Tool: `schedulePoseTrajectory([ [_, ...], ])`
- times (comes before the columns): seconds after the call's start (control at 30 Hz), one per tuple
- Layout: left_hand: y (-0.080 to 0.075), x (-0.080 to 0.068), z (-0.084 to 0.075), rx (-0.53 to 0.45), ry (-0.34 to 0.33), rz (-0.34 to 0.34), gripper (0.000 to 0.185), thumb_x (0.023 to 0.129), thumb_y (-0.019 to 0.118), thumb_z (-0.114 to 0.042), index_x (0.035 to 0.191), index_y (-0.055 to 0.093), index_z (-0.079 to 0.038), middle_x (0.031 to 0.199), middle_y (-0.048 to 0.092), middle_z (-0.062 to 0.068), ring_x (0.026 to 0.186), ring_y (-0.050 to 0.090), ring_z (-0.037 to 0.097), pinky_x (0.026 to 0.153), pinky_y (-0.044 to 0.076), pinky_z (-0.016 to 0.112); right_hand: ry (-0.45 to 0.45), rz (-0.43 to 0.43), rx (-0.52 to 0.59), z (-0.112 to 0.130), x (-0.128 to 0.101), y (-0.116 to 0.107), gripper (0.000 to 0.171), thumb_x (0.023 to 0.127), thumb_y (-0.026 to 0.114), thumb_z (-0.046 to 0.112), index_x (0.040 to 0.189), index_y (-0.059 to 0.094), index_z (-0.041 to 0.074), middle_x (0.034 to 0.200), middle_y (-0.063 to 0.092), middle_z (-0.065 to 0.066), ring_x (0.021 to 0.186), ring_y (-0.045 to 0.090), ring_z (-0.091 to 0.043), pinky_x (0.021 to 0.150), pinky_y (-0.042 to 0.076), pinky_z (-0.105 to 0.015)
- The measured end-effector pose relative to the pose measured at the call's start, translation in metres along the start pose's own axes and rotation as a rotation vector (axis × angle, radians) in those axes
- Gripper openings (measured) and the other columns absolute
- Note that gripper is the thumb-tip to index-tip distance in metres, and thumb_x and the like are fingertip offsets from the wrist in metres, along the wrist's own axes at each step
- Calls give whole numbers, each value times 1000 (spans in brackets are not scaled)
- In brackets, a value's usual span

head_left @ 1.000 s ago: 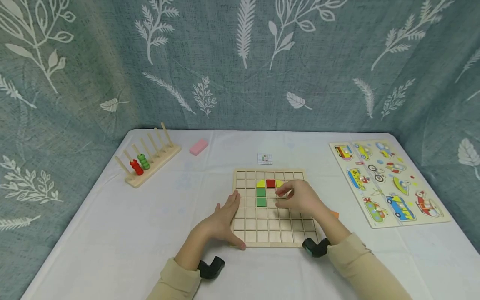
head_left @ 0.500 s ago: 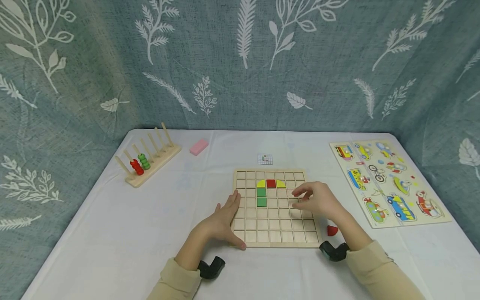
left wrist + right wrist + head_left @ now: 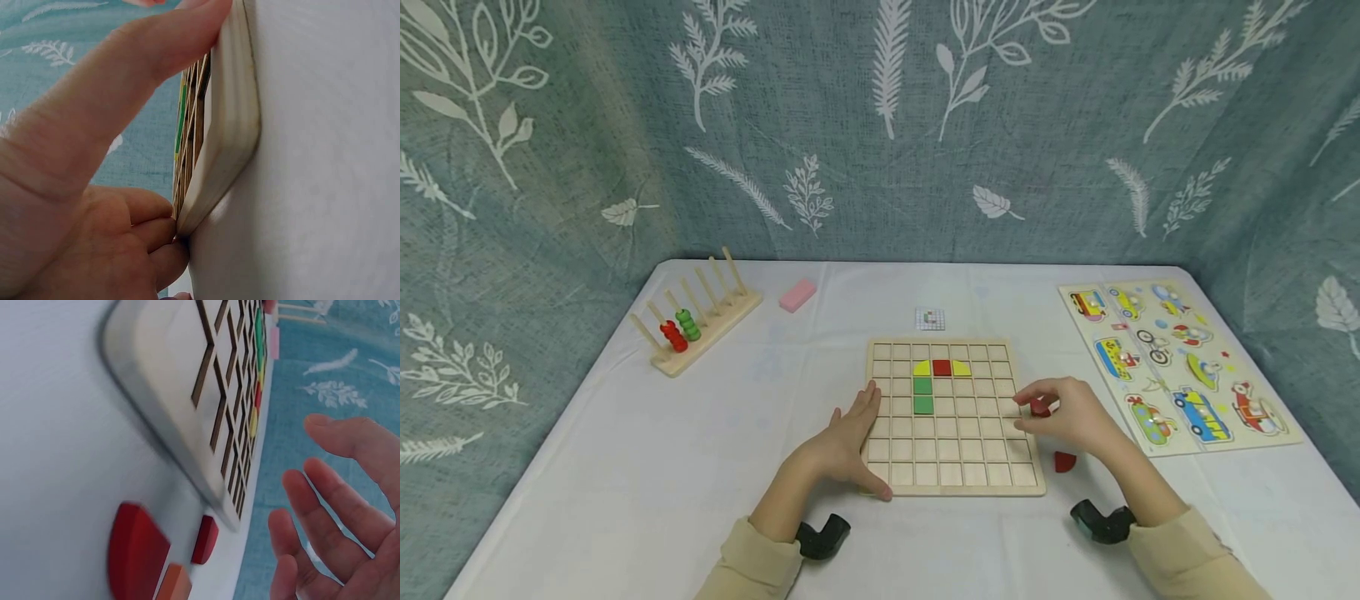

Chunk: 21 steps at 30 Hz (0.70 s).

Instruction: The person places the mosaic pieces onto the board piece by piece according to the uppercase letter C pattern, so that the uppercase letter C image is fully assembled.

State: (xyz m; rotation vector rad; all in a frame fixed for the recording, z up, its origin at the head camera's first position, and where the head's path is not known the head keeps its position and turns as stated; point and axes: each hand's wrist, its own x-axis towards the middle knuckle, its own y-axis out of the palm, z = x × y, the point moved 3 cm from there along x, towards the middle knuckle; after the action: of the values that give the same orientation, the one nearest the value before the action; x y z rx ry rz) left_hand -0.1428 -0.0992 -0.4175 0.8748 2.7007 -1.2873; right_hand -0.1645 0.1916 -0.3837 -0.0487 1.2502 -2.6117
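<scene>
A wooden grid board point(image 3: 955, 491) lies on the white table, with two green squares point(image 3: 922, 395), a red square point(image 3: 941, 367) and two yellow quarter-round pieces point(image 3: 961, 368) in its cells. My left hand point(image 3: 842, 442) rests along the board's left side, fingers spread and straight, its thumb at the near left corner. Over the board's right edge hovers my right hand point(image 3: 1071, 412), thumb and fingers parted with nothing between them. A red piece point(image 3: 1040, 407) shows behind these fingers; another red piece point(image 3: 1064, 462) lies nearer. The right wrist view also has an orange block point(image 3: 175, 584).
A small pattern card point(image 3: 930, 318) lies beyond the board. Back left stand a peg rack point(image 3: 715, 329) with red and green beads and a pink block point(image 3: 797, 295). A picture puzzle board point(image 3: 1180, 367) lies at the right.
My right hand has drawn back rightward from the grid to the board's right edge, uncovering the right yellow piece and a red piece on the table. My left hand has stayed put.
</scene>
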Motion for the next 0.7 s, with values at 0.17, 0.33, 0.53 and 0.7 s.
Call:
schedulePoseTrajectory([
  [0.17,0,0,0,1,1,-2,131,49,90,-32,144,7,3,152,-2,14,139,1,25,109,3,50,4,-1,-19,-6,-8,-1,28,70,77,15,94,69,5,86,65,-4,79,56,-19,62,46,-29],
  [0.33,0,0,0,-2,-1,-4,131,49,90,-31,145,7,3,152,-2,13,139,1,25,110,3,49,22,13,-12,-14,-15,-3,28,69,78,14,94,69,4,91,67,-5,79,56,-19,62,48,-28],
  [0.53,0,0,0,-8,-1,-5,130,49,90,-31,145,7,3,152,-2,12,139,1,24,110,3,48,47,38,-19,-21,-25,-4,30,68,80,17,94,70,5,87,65,-2,76,54,-18,60,47,-27],
  [0.7,-1,-1,-1,-16,4,-4,130,50,90,-30,144,7,4,152,-2,14,139,1,26,109,3,50,62,70,-13,-28,-31,-4,31,66,81,16,93,70,5,86,65,-1,77,54,-17,62,47,-27],
])
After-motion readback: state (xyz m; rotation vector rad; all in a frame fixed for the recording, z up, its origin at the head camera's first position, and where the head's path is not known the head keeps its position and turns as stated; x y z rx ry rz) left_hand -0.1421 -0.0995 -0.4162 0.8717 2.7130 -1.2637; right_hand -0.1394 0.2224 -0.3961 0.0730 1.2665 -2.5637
